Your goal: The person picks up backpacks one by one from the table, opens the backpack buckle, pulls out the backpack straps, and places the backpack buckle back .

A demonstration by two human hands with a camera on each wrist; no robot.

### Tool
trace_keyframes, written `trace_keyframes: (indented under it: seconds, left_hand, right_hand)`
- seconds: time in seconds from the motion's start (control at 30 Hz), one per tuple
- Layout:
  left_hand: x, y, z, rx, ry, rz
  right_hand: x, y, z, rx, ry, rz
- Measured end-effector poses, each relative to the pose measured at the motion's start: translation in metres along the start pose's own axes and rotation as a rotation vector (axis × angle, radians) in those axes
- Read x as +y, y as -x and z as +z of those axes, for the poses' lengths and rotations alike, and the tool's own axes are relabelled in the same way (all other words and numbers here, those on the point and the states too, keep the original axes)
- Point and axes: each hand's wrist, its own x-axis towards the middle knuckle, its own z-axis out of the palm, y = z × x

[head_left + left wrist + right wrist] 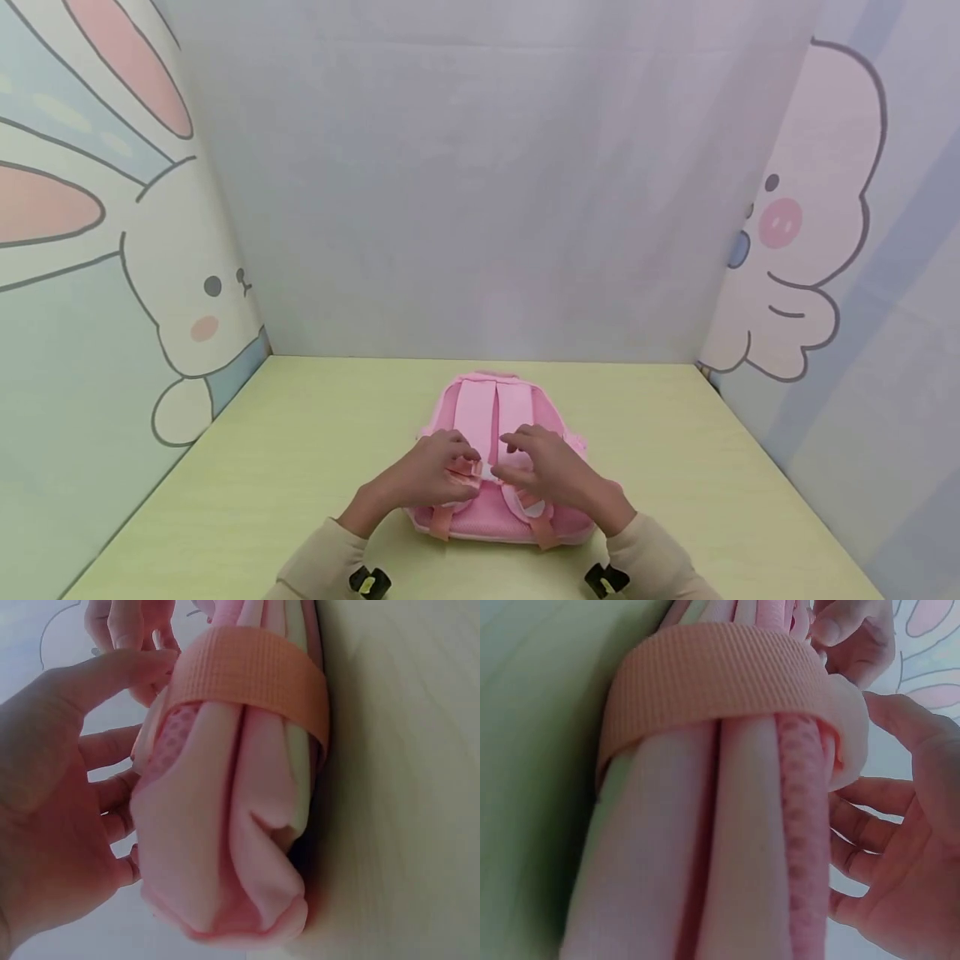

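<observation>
A pink child's backpack (480,529) lies on the table with its shoulder straps (474,412) facing up. Over the lower middle of the backpack, my left hand (431,471) has its thumb and fingers spread apart beside an orange-pink strap (467,473). A small white piece (487,472) shows between the two hands. Opposite, my right hand (551,471) has a gap between thumb and fingers, its thumb tip close to the white piece. Orange webbing (247,671) wraps round the backpack's lower edge in the left wrist view; similar webbing (712,679) appears in the right wrist view.
The pale yellow-green table (300,433) extends around the backpack. A grey curtain (450,183) hangs behind it. Side walls carry a cartoon rabbit (180,283) on the left and a white cartoon animal (810,217) on the right.
</observation>
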Motion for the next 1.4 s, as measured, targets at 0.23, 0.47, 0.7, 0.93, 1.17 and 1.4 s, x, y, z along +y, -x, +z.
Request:
trace_keyframes:
  seconds: [0.23, 0.47, 0.7, 0.93, 1.17, 1.4]
  left_hand:
    - [0.000, -0.001, 0.006, 0.007, -0.029, 0.001]
    - [0.003, -0.002, 0.011, 0.057, -0.025, 0.044]
    - [0.004, -0.004, 0.015, 0.094, -0.059, 0.031]
    - [0.004, -0.005, 0.015, 0.114, -0.093, 0.022]
    - [0.007, -0.004, 0.014, 0.140, -0.121, 0.050]
    - [0.008, -0.005, 0.015, 0.135, -0.134, 0.045]
  right_hand:
    - [0.000, -0.002, 0.006, -0.057, -0.040, -0.009]
    - [0.005, -0.003, 0.013, -0.069, -0.087, -0.016]
    - [0.006, -0.001, 0.018, -0.057, -0.075, 0.016]
    - [0.004, -0.003, 0.023, -0.005, -0.046, 0.013]
    - [0.001, -0.005, 0.025, 0.054, 0.037, 0.022]
    - [0.000, -0.003, 0.027, 0.073, 0.098, 0.022]
